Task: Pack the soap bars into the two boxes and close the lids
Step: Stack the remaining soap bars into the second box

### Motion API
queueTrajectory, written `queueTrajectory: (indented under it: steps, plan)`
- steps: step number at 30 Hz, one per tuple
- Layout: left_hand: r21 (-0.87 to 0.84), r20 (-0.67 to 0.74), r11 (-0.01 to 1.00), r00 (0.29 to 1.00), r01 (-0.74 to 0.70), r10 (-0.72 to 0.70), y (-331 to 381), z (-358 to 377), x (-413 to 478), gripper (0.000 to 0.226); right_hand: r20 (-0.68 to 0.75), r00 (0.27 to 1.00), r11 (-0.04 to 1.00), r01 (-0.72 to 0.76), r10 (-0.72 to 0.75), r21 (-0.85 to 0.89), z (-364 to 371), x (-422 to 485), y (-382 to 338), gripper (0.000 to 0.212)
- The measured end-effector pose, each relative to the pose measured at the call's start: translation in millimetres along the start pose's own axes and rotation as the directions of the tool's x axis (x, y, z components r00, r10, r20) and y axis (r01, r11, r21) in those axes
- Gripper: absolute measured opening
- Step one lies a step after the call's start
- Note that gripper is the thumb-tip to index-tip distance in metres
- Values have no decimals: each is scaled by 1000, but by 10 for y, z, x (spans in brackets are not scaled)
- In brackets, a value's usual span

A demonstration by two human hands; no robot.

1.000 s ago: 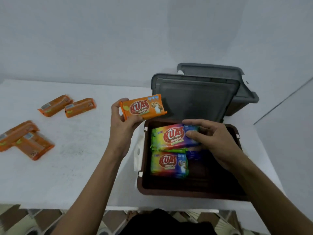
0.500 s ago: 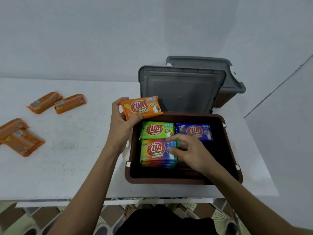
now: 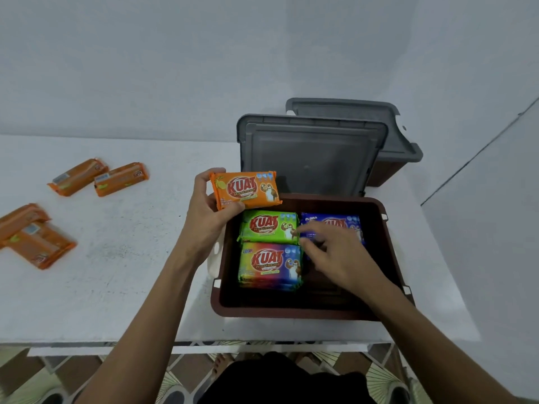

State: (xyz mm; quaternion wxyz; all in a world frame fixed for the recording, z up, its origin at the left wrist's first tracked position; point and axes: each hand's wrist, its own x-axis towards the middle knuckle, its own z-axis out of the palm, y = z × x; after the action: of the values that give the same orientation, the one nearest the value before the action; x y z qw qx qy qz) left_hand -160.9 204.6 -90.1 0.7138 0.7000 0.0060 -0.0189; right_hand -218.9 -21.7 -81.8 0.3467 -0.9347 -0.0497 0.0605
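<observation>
A brown box (image 3: 291,312) stands open at the table's front, its grey lid (image 3: 312,156) raised behind it. Inside lie a green soap bar (image 3: 267,228), a rainbow-wrapped soap bar (image 3: 268,265) and a blue soap bar (image 3: 332,223). My left hand (image 3: 207,211) grips an orange soap bar (image 3: 245,189) above the box's back left corner. My right hand (image 3: 335,253) hovers inside the box with loosely spread fingers, partly covering the blue bar and holding nothing. A second brown box (image 3: 382,173) with an open grey lid (image 3: 344,110) stands behind the first.
Several orange soap bars lie on the white table (image 3: 131,272) at the left: two at the back (image 3: 99,177) and a pile near the left edge (image 3: 32,237). A wall stands close behind. The table's right edge runs beside the boxes.
My right hand let go of the rainbow bar, which now lies in the box's front left, and moved right toward the blue bar. My left hand still holds the orange bar.
</observation>
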Motion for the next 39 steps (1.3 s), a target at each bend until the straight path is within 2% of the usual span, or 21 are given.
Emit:
queueTrajectory:
  steps: [1, 3, 5, 7, 9, 11, 17, 22, 25, 31, 39]
  plan:
    - [-6, 31, 1000, 999, 10, -9, 12, -3, -9, 56, -75, 997, 1000, 7, -5, 20, -52, 28, -10, 29]
    - [-12, 113, 999, 993, 44, -43, 45, 2, -29, 58, -173, 984, 979, 2, 34, 205, -130, 88, -29, 30]
    - [-16, 205, 996, 975, 91, -85, 73, 29, -39, 62, -135, 988, 880, -8, 81, 475, -166, 134, -66, 36]
    - [-31, 288, 993, 952, 117, -103, 82, 69, -40, 65, -43, 996, 727, -29, 80, 686, -168, 150, -118, 40]
    - [-43, 329, 992, 939, 116, -95, 97, 116, -37, 64, 6, 996, 600, -58, 88, 798, -154, 150, -134, 39]
    - [4, 348, 997, 934, 83, -79, 120, 140, -28, 64, 19, 993, 550, -81, 117, 831, -148, 138, -115, 37]
    - [271, 430, 957, 902, -101, -27, 122, 91, 27, 62, 44, 985, 534, -127, 166, 836, -263, 37, 14, 39]
    - [440, 302, 857, 943, -267, 138, 5, 115, 76, 54, 18, 982, 671, -140, 186, 728, -486, -164, 119, 40]
    - [534, 310, 778, 933, -330, 183, -134, 111, 91, 51, 56, 981, 750, -179, 187, 636, -666, -298, 193, 31]
    - [561, 312, 732, 918, -386, 245, -237, 129, 97, 51, 164, 949, 823, -315, 269, 474, -759, -455, 284, 26]
    - [593, 311, 705, 918, -389, 245, -266, 139, 93, 53, 227, 907, 901, -396, 355, 174, -319, -312, 415, 22]
